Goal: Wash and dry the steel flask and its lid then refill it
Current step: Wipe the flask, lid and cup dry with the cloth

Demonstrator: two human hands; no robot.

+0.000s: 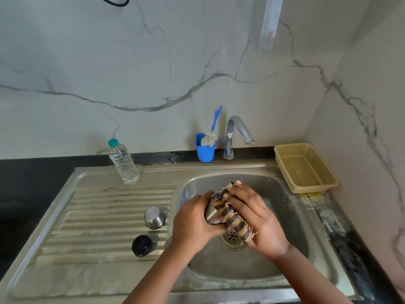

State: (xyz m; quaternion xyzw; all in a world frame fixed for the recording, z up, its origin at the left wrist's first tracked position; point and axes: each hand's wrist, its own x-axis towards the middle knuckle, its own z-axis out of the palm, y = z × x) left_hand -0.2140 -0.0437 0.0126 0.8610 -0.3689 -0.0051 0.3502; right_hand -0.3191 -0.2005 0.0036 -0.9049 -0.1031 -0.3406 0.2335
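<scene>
Over the sink basin, steel flask tilted, left hand curled round it, right hand pressing striped cloth around it, steel cap and black lid apart on drainboard.

1. Most of the steel flask was hidden: a striped cloth wrapped it, and only a bare patch of steel showed.
2. The left hand covered the flask's near end; its fingers curled out of sight beneath.
3. The right hand hid much of the cloth.
4. Part of the sink's drain lay hidden behind cloth and hands.
5. Both forearms were cut off by the bottom edge.
6. A black cable was cut off by the top edge.
7. The brush head sat partly hidden inside a blue holder.
</scene>
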